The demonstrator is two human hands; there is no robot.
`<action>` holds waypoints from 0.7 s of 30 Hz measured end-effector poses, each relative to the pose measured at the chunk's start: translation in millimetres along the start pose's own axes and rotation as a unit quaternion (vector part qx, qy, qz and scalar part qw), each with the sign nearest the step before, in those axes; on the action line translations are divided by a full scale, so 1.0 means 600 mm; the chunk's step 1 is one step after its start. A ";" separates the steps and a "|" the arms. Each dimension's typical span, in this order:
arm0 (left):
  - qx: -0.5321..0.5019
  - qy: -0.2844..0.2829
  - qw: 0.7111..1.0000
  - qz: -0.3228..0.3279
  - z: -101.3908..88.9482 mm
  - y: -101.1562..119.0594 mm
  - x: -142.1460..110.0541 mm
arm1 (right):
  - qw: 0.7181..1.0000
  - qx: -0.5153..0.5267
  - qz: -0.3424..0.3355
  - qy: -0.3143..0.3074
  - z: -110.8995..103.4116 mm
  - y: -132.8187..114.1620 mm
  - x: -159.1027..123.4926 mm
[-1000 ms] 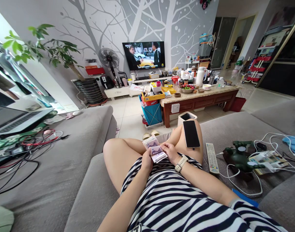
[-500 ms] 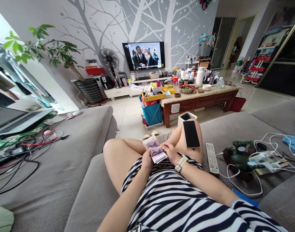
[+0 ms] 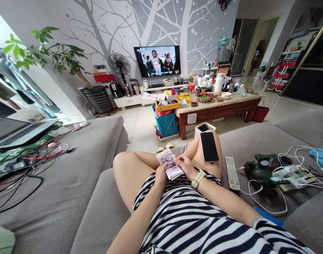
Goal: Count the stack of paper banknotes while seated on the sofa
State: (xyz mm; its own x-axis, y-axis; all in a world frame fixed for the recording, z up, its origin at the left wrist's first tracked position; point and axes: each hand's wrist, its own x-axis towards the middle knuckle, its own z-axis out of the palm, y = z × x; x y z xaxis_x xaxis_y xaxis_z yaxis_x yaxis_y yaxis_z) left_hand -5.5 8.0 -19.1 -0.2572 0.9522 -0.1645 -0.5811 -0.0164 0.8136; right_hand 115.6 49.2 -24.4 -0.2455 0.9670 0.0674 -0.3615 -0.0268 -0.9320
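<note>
The banknotes (image 3: 174, 171) were low over the person's lap, between the two hands, in a loose sheaf with some notes angled up and the others lying toward the striped top (image 3: 182, 215). The left hand (image 3: 160, 175) pinched the sheaf from its side, thumb pressed on top, probably to stop the loose paper sliding apart; its other fingers were largely hidden. The right hand (image 3: 186, 168), with a pale watch (image 3: 199, 179) at its wrist, had thumb and fingertips drawn together at the notes' other side, a light hold that seemed suited to thin paper; whether it gripped one note or several, I cannot tell. The smartphone (image 3: 209, 146) lay screen up on the right leg, apparently steadied by the bent leg beneath and leaving both hands free. The grey sofa (image 3: 98, 211) bore a remote control (image 3: 232, 173) just beside that leg, near a dark green object (image 3: 264, 173) and white cables, with an open laptop (image 3: 26, 132) far off to the left. Beyond, a coffee table (image 3: 219, 110) held a fruit bowl (image 3: 205, 100) among crowded jars and boxes, facing a lit television (image 3: 157, 61) on a tree-patterned wall, with a fan (image 3: 119, 65) to its left.
</note>
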 end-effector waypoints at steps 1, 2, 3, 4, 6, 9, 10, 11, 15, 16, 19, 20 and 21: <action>0.004 0.000 1.000 -0.001 0.000 0.001 -0.001 | 1.000 -0.002 -0.001 0.007 0.000 0.000 0.000; 0.007 0.000 1.000 -0.002 0.000 0.002 -0.001 | 1.000 -0.003 -0.002 0.012 0.000 0.000 0.001; 0.011 0.000 1.000 -0.004 -0.001 0.002 -0.002 | 1.000 -0.006 -0.003 0.015 0.000 -0.001 0.001; 0.014 0.000 1.000 -0.005 -0.002 0.002 -0.001 | 1.000 -0.008 -0.005 0.016 -0.001 -0.001 0.001; 0.020 0.000 1.000 -0.006 -0.003 0.001 -0.001 | 1.000 -0.013 -0.006 0.016 -0.003 0.000 0.001; 0.024 -0.001 1.000 -0.006 -0.005 -0.001 0.000 | 1.000 -0.024 -0.009 0.014 -0.007 0.005 0.003; 0.024 -0.002 1.000 -0.006 -0.005 -0.002 0.000 | 0.999 -0.028 -0.009 0.013 -0.008 0.007 0.004; 0.023 -0.002 1.000 -0.006 -0.005 -0.002 0.000 | 0.999 -0.032 -0.010 0.013 -0.009 0.009 0.005; 0.021 -0.001 1.000 -0.008 -0.006 -0.004 0.002 | 0.999 -0.044 -0.016 0.015 -0.012 0.016 0.009; 0.020 -0.001 1.000 -0.008 -0.007 -0.005 0.003 | 0.999 -0.045 -0.018 0.016 -0.012 0.017 0.009; 0.017 -0.005 1.000 -0.009 -0.009 -0.006 0.006 | 0.999 -0.044 -0.024 0.014 -0.013 0.017 0.008; 0.015 -0.007 1.000 -0.009 -0.009 -0.006 0.007 | 0.999 -0.042 -0.026 0.013 -0.013 0.015 0.007; 0.012 -0.009 1.000 -0.008 -0.008 -0.007 0.008 | 0.999 -0.041 -0.028 0.011 -0.013 0.014 0.006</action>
State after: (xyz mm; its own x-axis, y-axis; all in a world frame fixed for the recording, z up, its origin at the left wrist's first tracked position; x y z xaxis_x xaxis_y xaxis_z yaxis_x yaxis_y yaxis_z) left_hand -8.2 11.1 -26.1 -0.2342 0.9577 -0.1670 -0.5657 0.0054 0.8246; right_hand 118.5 54.1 -34.6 -0.2073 0.9717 0.1133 -0.2992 0.0472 -0.9530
